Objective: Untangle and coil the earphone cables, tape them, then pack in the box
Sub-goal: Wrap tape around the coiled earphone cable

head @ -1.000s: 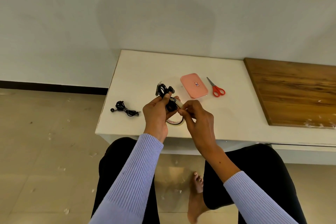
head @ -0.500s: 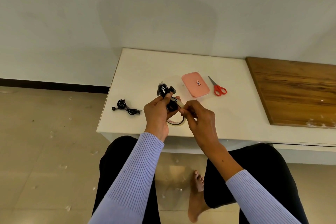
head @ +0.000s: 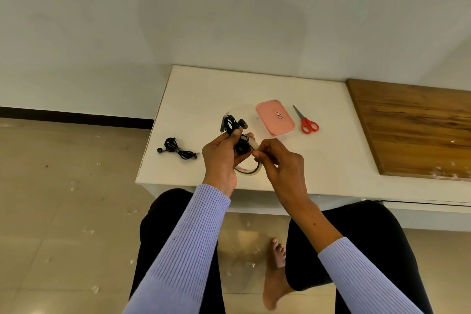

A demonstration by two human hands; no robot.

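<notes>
- Grasping a coiled earphone cable (head: 235,132), the left grip (head: 223,158) hovers over the desk's (head: 204,94) front edge.
- Right grip (head: 280,163) pinches tape (head: 254,145) against it.
- Second earphone bundle (head: 175,148) lies near the desk's left edge.

You hold black earphones (head: 238,135) in your left hand (head: 221,158), and your right hand (head: 281,168) pinches a pale, translucent strip of tape (head: 254,145). Under your hands lies a clear tape roll (head: 248,170) with red lettering on its inner ring. A second black set (head: 175,148) lies on the white table (head: 204,94). The box (head: 275,117) is salmon pink with a small red, white and blue label on its lid. The scissors (head: 305,120) have red handles and grey blades. The board (head: 415,127) is brown with darker wood-grain streaks. Your sleeves (head: 183,250) are lilac with fine ribbing, your trousers (head: 369,232) black. The floor (head: 63,199) is beige tile, the wall (head: 178,20) off-white with a black skirting.
</notes>
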